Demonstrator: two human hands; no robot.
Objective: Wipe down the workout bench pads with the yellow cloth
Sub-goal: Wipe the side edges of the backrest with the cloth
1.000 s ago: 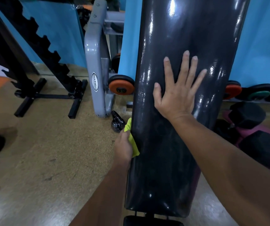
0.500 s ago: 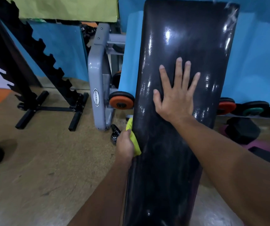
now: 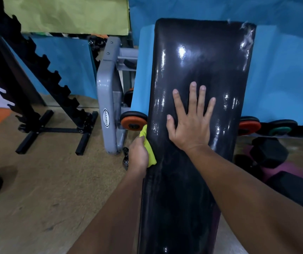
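A long glossy black bench pad (image 3: 198, 57) runs up the middle of the view, its top end visible against the blue wall. My left hand (image 3: 138, 154) grips the yellow cloth (image 3: 148, 143) and presses it against the pad's left side edge. My right hand (image 3: 191, 123) lies flat on the pad's face, fingers spread, holding nothing. The pad's lower end runs out of the frame.
A grey Matrix machine frame (image 3: 108, 99) stands just left of the pad, with an orange-faced weight (image 3: 133, 121) beside it. A black rack (image 3: 37, 85) stands far left. Black hex dumbbells (image 3: 269, 153) and plates (image 3: 282, 128) lie to the right on the floor.
The view has tilted up, so the pad's top end is now in frame. My left hand with the cloth has slid up along the pad's left edge. My right hand stays flat.
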